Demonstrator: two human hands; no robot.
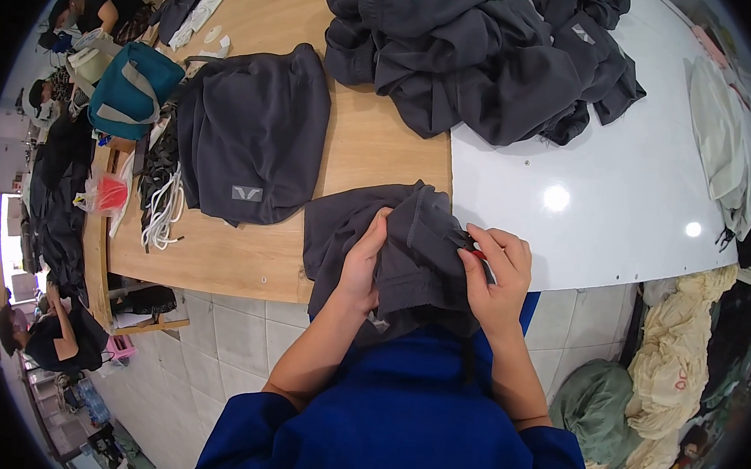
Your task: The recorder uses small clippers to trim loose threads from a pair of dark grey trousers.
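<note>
Taking the folded garment with the grey patch (253,124) as your landmark, you are working on the dark garment (421,259) to its right and nearer you. That piece is lying partly on the surface (210,267) and hanging over the near edge. Your left hand (363,264) is clamping the cloth, its grip closed with the thumb on top and some fingers disappearing behind. Your right hand (498,272) is pinching a small red tool (479,255), perhaps snips, its grip drawn nearly together; your fingers are covering most of it, so I cannot tell whether its tips are parting or meeting.

If those are blades, you are risking a nick in the fabric: dark layers are bunching beside the tool, making a fold hard to tell from a thread. A slip could be endangering your left fingertips, since the cloth is hiding them. The overhang could also be tugging the piece towards you if your left hold is loosening. Right of the landmark and farther off, a dark heap (464,59) is sitting clear of both hands.
</note>
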